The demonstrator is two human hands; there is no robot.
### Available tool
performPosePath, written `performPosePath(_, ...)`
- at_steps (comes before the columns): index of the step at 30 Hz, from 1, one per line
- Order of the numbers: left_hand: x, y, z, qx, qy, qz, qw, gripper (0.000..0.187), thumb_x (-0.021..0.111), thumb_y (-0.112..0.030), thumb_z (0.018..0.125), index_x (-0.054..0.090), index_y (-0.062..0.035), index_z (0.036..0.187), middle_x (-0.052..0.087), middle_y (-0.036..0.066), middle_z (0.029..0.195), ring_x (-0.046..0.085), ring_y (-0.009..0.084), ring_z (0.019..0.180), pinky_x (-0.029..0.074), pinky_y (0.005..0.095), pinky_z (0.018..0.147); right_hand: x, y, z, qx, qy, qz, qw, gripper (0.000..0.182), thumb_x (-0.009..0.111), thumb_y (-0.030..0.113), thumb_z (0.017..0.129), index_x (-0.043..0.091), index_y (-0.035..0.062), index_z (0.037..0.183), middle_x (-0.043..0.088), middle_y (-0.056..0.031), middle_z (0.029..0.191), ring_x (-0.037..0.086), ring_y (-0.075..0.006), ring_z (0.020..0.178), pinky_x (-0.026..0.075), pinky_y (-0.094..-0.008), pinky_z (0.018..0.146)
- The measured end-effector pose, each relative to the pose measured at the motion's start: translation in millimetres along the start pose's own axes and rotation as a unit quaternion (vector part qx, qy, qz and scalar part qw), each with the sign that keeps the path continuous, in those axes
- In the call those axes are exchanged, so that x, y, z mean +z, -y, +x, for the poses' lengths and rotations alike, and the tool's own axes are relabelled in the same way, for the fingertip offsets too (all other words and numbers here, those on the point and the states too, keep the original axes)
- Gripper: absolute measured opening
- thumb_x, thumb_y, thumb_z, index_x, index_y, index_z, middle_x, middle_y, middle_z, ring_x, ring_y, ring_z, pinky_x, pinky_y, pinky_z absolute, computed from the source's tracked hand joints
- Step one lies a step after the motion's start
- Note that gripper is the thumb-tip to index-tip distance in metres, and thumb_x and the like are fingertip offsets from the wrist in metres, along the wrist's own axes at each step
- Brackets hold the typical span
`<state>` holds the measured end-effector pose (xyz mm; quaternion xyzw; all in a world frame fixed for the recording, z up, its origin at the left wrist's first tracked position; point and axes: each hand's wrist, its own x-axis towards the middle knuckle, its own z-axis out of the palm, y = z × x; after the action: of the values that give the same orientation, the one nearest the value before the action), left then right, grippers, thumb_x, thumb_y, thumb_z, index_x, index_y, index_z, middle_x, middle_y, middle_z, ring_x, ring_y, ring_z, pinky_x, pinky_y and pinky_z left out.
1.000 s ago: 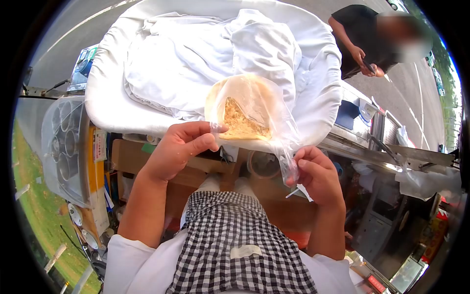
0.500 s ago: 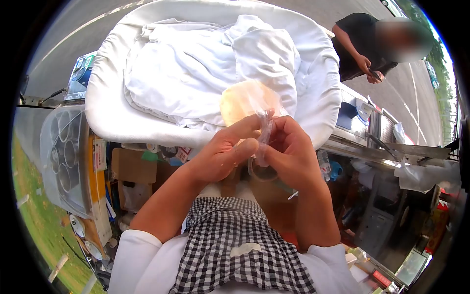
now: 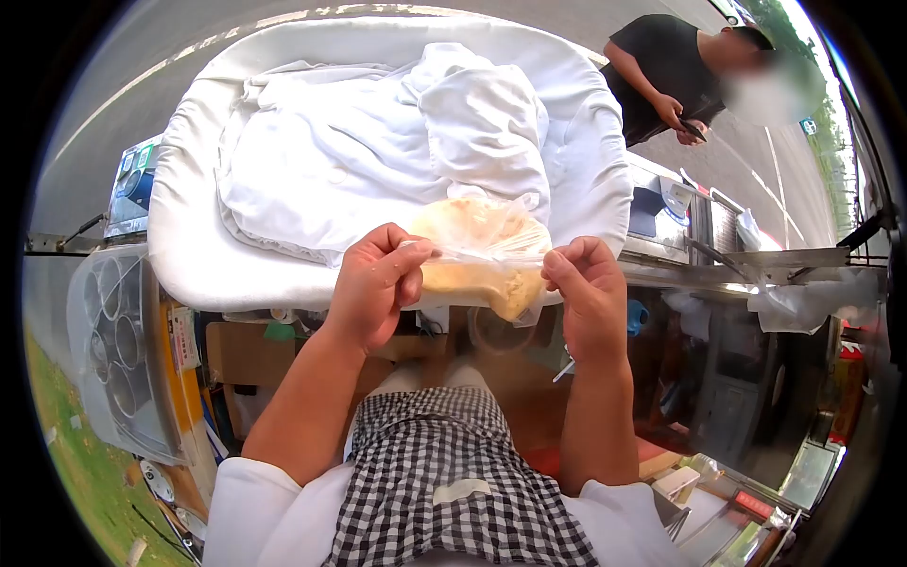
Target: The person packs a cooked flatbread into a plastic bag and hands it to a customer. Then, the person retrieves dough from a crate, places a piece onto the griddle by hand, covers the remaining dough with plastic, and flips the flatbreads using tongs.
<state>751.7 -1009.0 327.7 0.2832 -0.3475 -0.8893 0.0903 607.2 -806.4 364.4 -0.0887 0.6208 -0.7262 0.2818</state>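
Note:
A clear plastic bag [image 3: 520,248] is stretched sideways between my two hands. Inside it is pale yellow, bread-like food [image 3: 463,280], with one part above the stretched band and another below. My left hand [image 3: 376,288] pinches the bag on the left, thumb against the fingers, with small crumbs on the skin. On the other side, my right hand [image 3: 590,295] pinches the bag's right end. Behind the bag, a large basket lined with white cloth [image 3: 179,217] holds a folded white cloth [image 3: 331,151].
A person in black [image 3: 666,71] stands beyond the basket at the right, holding a dark phone-like object. Clear containers of cups [image 3: 118,331] stand at the left. Cardboard [image 3: 250,354] lies under the basket edge. A metal counter rail [image 3: 784,262] runs along the right.
My hands have moved apart from close together, pulling the bag's gathered top out sideways. The view has shifted slightly, and more of the food shows.

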Motion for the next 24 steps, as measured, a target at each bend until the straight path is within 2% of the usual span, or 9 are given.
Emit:
performPosePath(4,41,-16,-7,0.031,0.038,0.095,0.994,0.005,0.066,-0.008,0.098,0.065,-0.0034,0.098,0.067,0.003,0.089,0.046,0.0018,0.058,0.036,0.0189,0.051,1,22,2,0.002,0.052,-0.058,0.997,0.021,0.072,0.010,0.095,0.061,0.0011,0.111,0.068,-0.0021,0.092,0.058,-0.0058,0.079,0.047,-0.0224,0.073)
performPosePath(7,80,-21,-9,0.101,0.092,0.208,0.968,0.024,0.068,-0.008,0.098,0.066,0.0003,0.121,0.069,0.003,0.094,0.051,0.0020,0.064,0.041,0.0193,0.055,12,49,3,0.041,0.105,-0.070,0.991,0.028,0.071,0.012,0.096,0.061,-0.0011,0.119,0.070,-0.0027,0.094,0.059,-0.0056,0.080,0.047,-0.0219,0.072)
performPosePath(8,82,-7,-4,0.134,0.103,0.249,0.954,0.033,0.068,-0.016,0.099,0.065,0.0009,0.128,0.067,0.001,0.089,0.053,0.0040,0.070,0.046,0.0229,0.061,9,52,6,0.046,0.125,-0.063,0.989,0.035,0.070,0.015,0.098,0.059,-0.0031,0.126,0.072,-0.0053,0.098,0.059,-0.0056,0.080,0.048,-0.0221,0.073)
performPosePath(11,116,-13,-14,0.241,0.083,0.488,0.835,0.041,0.072,-0.014,0.092,0.064,-0.0037,0.130,0.069,0.010,0.098,0.063,0.0197,0.069,0.051,0.0325,0.061,-9,64,23,0.051,0.148,-0.003,0.988,0.040,0.068,0.017,0.099,0.056,-0.0035,0.131,0.073,-0.0078,0.101,0.059,-0.0057,0.078,0.049,-0.0214,0.076)
performPosePath(14,132,-1,-4,0.393,0.070,0.617,0.678,0.051,0.075,-0.014,0.086,0.060,-0.0032,0.133,0.068,0.017,0.104,0.068,0.0310,0.075,0.055,0.0381,0.065,-21,85,38,0.056,0.185,0.122,0.973,0.045,0.065,0.016,0.100,0.052,-0.0037,0.137,0.071,-0.0196,0.115,0.059,-0.0064,0.075,0.050,-0.0213,0.074)
performPosePath(17,152,4,3,0.399,0.032,0.614,0.681,0.052,0.075,-0.023,0.090,0.059,0.0031,0.132,0.069,0.021,0.114,0.068,0.0262,0.078,0.056,0.0363,0.065,-36,109,65,0.026,0.225,0.211,0.951,0.047,0.060,0.016,0.102,0.048,-0.0043,0.142,0.064,-0.0305,0.127,0.059,-0.0079,0.070,0.051,-0.0240,0.068)
performPosePath(19,155,10,17,0.489,0.048,0.581,0.649,0.053,0.076,-0.022,0.089,0.058,0.0045,0.130,0.063,0.027,0.129,0.069,0.0250,0.079,0.056,0.0336,0.062,-49,131,82,0.017,0.265,0.204,0.942,0.057,0.053,0.029,0.105,0.038,-0.0034,0.150,0.053,-0.0326,0.141,0.050,-0.0066,0.070,0.043,-0.0255,0.065)
performPosePath(21,157,14,23,0.543,0.050,0.534,0.647,0.051,0.076,-0.018,0.087,0.059,0.0044,0.129,0.058,0.029,0.136,0.068,0.0245,0.084,0.056,0.0321,0.064,-63,155,102,-0.010,0.319,0.253,0.913,0.055,0.047,0.028,0.109,0.034,-0.0021,0.153,0.050,-0.0244,0.146,0.049,-0.0074,0.073,0.042,-0.0257,0.066)
performPosePath(24,154,16,23,0.544,0.038,0.488,0.682,0.047,0.075,-0.011,0.087,0.060,0.0033,0.129,0.053,0.028,0.143,0.067,0.0269,0.102,0.059,0.0320,0.072,-83,191,119,-0.067,0.328,0.215,0.917,0.055,0.044,0.030,0.110,0.035,-0.0036,0.153,0.042,-0.0227,0.153,0.048,-0.0079,0.078,0.041,-0.0248,0.069)
